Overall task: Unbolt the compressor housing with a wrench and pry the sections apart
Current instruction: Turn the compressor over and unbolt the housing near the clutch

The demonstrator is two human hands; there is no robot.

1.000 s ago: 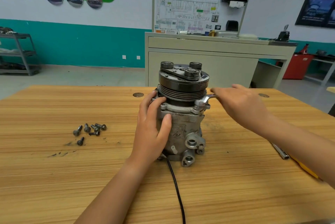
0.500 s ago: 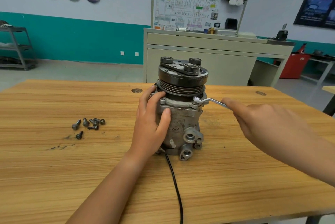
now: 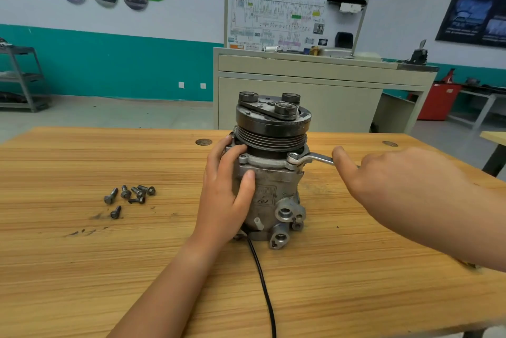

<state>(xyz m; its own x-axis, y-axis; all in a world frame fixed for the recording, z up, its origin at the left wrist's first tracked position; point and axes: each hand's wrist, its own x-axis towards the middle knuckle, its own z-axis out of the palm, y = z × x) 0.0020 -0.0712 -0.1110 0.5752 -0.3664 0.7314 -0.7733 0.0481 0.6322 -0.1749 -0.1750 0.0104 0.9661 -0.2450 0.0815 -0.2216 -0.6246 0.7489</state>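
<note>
At a wooden workbench (image 3: 82, 269) in a training workshop, a person is working a bolt on an air-conditioning compressor (image 3: 273, 190), which is standing near the middle of the bench. The left hand (image 3: 227, 195) is wrapping round the housing just under the flange, thumb pressing on the front face and fingertips reaching the flange's edge. The right hand (image 3: 397, 181) is holding the far end of a wrench (image 3: 312, 159), index finger lying along the shank; how the other fingers are curling underneath is hidden.

The compressor is standing on its rear end, long axis vertical, grooved pulley (image 3: 272, 129) uppermost and the port bosses facing the person. The wrench is lying level, ring end seated on a bolt at the flange's front right corner, handle running out to the right.

The unit looks like cast metal: heavy, rigid and probably top-heavy under that pulley, with a grimy skin that may be slick. The mid-body seems the sound place to brace it, since the pulley might spin. The thin steel wrench appears stiff, and gripping its far end should be giving the most leverage.

Six loose bolts (image 3: 131, 195) are lying well to the left, and a black cable (image 3: 262, 283) is trailing from the base toward the near edge.
</note>
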